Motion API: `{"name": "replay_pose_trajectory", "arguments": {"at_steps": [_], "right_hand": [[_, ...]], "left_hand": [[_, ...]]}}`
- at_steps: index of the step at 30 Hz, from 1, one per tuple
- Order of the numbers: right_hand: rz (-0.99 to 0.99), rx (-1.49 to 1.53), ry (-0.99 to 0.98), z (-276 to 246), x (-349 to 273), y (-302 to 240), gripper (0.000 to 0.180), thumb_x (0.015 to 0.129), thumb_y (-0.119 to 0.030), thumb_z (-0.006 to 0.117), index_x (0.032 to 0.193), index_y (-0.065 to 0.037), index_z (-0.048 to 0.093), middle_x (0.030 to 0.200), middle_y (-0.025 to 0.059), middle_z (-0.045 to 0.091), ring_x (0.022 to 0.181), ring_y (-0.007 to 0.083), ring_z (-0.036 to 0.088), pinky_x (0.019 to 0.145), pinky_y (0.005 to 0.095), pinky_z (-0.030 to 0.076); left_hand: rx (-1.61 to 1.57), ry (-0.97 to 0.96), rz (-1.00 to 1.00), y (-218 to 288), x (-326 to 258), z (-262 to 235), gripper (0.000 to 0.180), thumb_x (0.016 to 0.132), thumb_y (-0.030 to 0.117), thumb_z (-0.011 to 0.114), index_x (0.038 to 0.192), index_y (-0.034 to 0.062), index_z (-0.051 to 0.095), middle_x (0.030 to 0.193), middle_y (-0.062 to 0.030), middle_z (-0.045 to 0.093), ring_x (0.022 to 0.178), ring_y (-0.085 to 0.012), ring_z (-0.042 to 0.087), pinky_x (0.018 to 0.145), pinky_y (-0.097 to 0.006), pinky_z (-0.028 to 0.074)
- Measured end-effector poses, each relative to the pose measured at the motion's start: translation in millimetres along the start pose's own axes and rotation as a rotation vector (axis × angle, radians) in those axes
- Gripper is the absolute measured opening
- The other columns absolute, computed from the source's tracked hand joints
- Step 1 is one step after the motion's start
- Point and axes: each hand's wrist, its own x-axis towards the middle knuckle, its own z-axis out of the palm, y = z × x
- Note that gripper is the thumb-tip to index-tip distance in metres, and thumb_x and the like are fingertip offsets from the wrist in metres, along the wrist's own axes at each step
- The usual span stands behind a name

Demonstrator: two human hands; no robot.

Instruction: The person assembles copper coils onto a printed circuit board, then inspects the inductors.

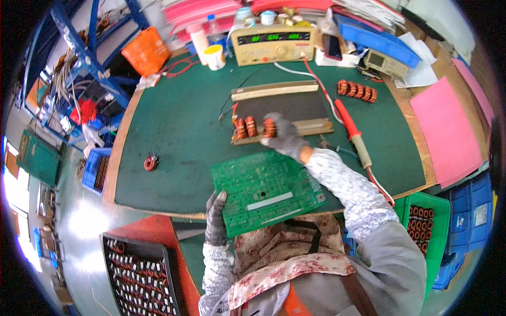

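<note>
Meanwhile, at a green-topped bench (174,131), my gloved right hand (283,138) reaches far across the work, forearm stretched out from the lower right, its fingers closed around a copper-wound coil (270,127) that sits on a dark test fixture (282,110) framed by two pale bars. Two more coils (245,128) stand just left of it on the near bar. My gloved left hand (215,217) is bent close to my body, gripping the near left edge of a green circuit board (263,190), which lies flat between me and the fixture. A red-handled probe (352,131) rests to the right, and a row of coils (357,90) lies far right. A beige meter (273,45) sits at the far edge.
</note>
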Motion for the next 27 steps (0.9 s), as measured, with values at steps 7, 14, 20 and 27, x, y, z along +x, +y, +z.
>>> {"name": "replay_pose_trajectory", "arguments": {"at_steps": [7,14,20,27], "right_hand": [[0.515,0.723,-0.096,-77.4,-111.0,-44.7,0.048,0.077,-0.032,0.075,0.114,-0.005,0.057,0.098,0.0032,0.060,0.087,0.0132,0.057,0.079,0.0276,0.049],[0.408,0.317,0.147,-60.2,-151.2,-46.0,0.020,0.085,-0.015,0.068,0.101,-0.005,0.060,0.089,0.0062,0.065,0.079,0.0132,0.062,0.071,0.0284,0.051],[0.426,0.378,0.071,-67.0,-148.2,-51.9,0.019,0.083,-0.012,0.067,0.099,-0.006,0.059,0.086,0.0070,0.065,0.073,0.0186,0.064,0.067,0.0325,0.052],[0.168,-0.431,-0.070,-49.1,-139.3,-74.5,0.036,0.075,-0.014,0.071,0.108,-0.006,0.058,0.102,0.0153,0.063,0.096,0.0323,0.062,0.083,0.0384,0.050]], "left_hand": [[-0.134,-0.066,-0.026,7.5,1.2,4.5,0.048,0.090,0.031,0.061,0.126,0.0002,0.055,0.110,-0.0088,0.065,0.097,-0.0162,0.063,0.084,-0.029,0.051],[-0.166,-0.042,-0.044,8.4,4.6,4.8,0.044,0.087,0.029,0.064,0.121,0.0007,0.057,0.108,-0.0115,0.066,0.092,-0.0193,0.065,0.080,-0.032,0.054],[-0.141,-0.059,-0.025,4.4,1.2,1.5,0.044,0.090,0.029,0.062,0.124,0.0008,0.056,0.110,-0.0089,0.065,0.095,-0.0157,0.063,0.084,-0.029,0.051],[-0.154,-0.037,-0.017,3.3,2.0,1.5,0.045,0.087,0.029,0.063,0.122,0.0004,0.057,0.110,-0.0110,0.065,0.095,-0.0204,0.064,0.083,-0.033,0.052]]}}
